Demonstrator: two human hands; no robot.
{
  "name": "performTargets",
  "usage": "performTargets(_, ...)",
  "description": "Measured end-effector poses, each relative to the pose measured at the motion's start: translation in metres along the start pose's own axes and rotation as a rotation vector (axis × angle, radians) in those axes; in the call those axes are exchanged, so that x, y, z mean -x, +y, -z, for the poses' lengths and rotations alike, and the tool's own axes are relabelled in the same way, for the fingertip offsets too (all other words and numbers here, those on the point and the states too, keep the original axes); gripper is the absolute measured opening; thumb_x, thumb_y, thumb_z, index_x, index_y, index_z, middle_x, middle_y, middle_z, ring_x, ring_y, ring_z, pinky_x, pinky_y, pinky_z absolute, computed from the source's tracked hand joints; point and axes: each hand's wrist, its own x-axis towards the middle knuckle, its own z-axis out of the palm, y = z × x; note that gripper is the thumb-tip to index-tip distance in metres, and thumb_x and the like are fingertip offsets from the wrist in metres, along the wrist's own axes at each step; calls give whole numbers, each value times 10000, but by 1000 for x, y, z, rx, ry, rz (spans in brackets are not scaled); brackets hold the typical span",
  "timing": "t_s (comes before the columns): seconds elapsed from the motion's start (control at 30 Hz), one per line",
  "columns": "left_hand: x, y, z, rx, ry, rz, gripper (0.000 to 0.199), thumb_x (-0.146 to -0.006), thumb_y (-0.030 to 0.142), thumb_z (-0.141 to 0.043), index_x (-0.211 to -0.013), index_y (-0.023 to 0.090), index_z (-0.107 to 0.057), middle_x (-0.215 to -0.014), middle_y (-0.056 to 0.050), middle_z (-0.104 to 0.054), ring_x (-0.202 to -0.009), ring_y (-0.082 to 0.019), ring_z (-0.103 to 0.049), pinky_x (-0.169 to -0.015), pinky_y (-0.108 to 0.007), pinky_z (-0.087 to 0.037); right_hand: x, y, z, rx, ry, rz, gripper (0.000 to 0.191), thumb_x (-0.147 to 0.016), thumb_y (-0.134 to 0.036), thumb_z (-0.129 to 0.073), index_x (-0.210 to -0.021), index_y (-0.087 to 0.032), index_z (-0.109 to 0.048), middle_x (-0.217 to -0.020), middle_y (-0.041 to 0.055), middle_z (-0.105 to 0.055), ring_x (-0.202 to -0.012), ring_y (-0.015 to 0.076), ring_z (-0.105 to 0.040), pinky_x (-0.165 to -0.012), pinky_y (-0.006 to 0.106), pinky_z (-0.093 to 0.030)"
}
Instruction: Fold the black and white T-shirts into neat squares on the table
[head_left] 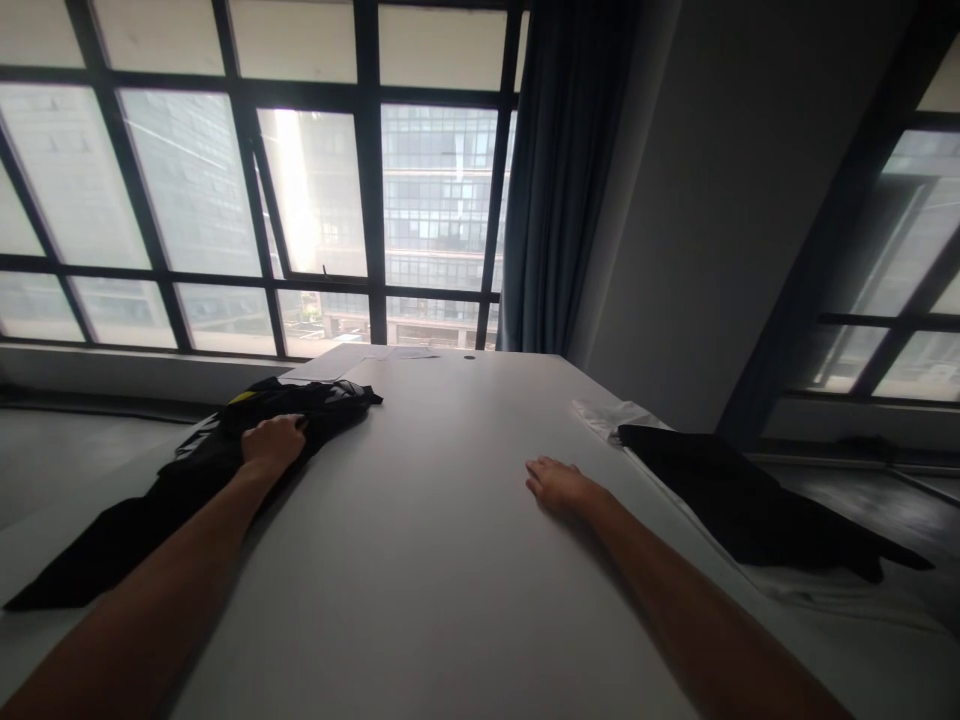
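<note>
On the left side of the white table [442, 520] lies a rumpled black garment [142, 510] with white and yellow markings. My left hand [274, 441] is on its upper part, with the fingers curled into the dark fabric. My right hand [556, 484] rests on the bare tabletop right of the middle, palm down, fingers slightly bent and apart, holding nothing. Further right, along the table's edge, a black garment [720, 495] lies over white cloth [611, 418].
Papers [337, 362] lie at the table's far left end, near a small dark round hole [469, 357]. Behind the table are large windows, a blue curtain [555, 190] and a grey pillar [697, 210].
</note>
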Motion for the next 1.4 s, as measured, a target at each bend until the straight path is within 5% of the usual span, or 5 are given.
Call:
performTargets(0.2, 39, 81, -10, 252, -8, -142, 491, -949, 393, -350, -1219, 121, -657, -1112, -196, -724, -1021, -353, -667, -861, -432, -494, -1, 5, -16, -54, 177, 83, 483, -964, -343, -373, -1385, -156, -519, -1464, 188, -474, -1363, 308, -421, -1105, 502, -304)
performTargets(0.5, 139, 158, -7, 676, -617, -1168, 444, -826, 465, -679, -1202, 230, -701, -1215, -62, -709, -1091, -247, -655, -979, -306, -481, 8, -14, -7, -289, 524, 461, 792, -757, -84, -488, -1516, -249, -332, -1573, 75, -343, -1428, 225, -336, -1159, 435, -296)
performTargets(0.73, 114, 135, -2, 494, -528, -1103, 549, -774, 534, -697, -1262, 285, -659, -1319, -52, -651, -1193, -275, -599, -1044, -353, -427, 12, -37, -8, -232, 418, 720, 384, -682, -133, -628, -1054, -203, -686, -1394, 98, -579, -1348, 304, -459, -1114, 454, -342)
performTargets(1.17, 51, 68, -29, -101, -268, -366, 599, -899, 610, -359, -1232, 198, -639, -1334, -182, -618, -1251, -361, -543, -1087, -575, -282, 24, 2, 15, 59, 222, -189, 300, -810, -185, -576, -1082, -178, -704, -1117, 207, -692, -1051, 359, -653, -849, 437, -478)
performTargets(1.4, 41, 44, -15, -170, -58, -80, 479, -910, 429, -418, -1148, 87, -655, -1292, -270, -595, -1250, -441, -493, -1067, -683, -195, 31, 31, 26, -237, -102, 105, 267, -695, -398, -758, -838, -173, -767, -832, 69, -736, -817, 240, -681, -681, 283, -508)
